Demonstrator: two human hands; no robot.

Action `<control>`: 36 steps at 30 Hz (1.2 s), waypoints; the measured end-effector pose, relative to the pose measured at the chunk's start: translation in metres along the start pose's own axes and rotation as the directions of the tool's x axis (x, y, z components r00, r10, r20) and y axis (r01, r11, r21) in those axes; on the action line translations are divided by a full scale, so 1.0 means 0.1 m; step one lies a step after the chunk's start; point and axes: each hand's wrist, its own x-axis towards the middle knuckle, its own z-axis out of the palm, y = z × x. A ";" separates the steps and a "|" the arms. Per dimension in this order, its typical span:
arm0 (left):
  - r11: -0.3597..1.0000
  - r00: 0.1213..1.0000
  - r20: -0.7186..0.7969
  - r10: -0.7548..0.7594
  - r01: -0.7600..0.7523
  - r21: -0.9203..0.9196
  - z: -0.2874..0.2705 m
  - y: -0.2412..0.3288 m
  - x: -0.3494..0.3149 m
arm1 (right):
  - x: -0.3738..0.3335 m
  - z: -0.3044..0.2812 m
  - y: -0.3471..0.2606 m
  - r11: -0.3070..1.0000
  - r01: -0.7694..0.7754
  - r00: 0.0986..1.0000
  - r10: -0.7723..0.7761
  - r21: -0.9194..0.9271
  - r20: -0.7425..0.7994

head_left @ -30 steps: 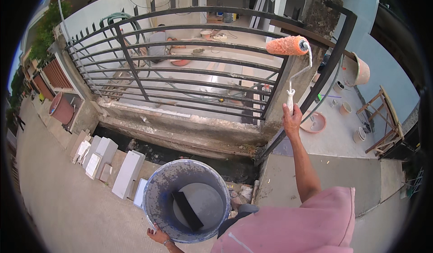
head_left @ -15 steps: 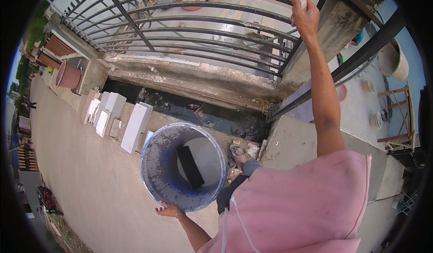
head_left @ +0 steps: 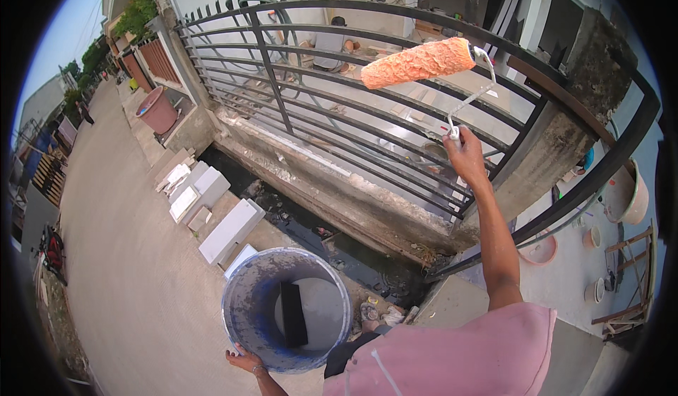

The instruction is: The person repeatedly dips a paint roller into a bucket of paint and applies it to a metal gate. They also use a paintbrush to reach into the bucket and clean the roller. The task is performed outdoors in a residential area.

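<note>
By barred metal fence [head_left: 270, 71]: right hand [head_left: 464, 158] clasping shaggy cylindrical roller [head_left: 420, 64]; left hand [head_left: 245, 360], fingers half-spread, at smeared round bucket [head_left: 244, 293].

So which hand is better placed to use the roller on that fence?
Probably the right hand: it holds the roller, raised before the fence; the left hand is down at the tub.

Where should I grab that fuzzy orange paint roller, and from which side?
Best by its white handle, probably from below, the person's side. The right hand wraps that low end, while the bent frame rises from it and holds the orange sleeve up and to the left. That thick, shaggy sleeve would likely spin if grabbed.
</note>
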 end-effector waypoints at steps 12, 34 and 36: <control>0.994 0.994 -0.014 -0.105 0.105 -0.029 -0.10 0.36 -0.14 | -0.89 1.36 0.15 0.815 -0.274 0.900 0.030 0.511 0.436; 0.936 0.939 -0.111 0.325 -0.336 -0.103 0.31 -0.39 0.16 | -1.42 1.09 1.14 0.986 -0.067 0.870 0.134 -0.155 0.474; 0.880 0.870 -0.153 0.469 -0.475 -0.007 0.31 -0.48 0.18 | -1.14 0.56 0.91 0.975 0.138 0.853 -0.027 -0.174 0.522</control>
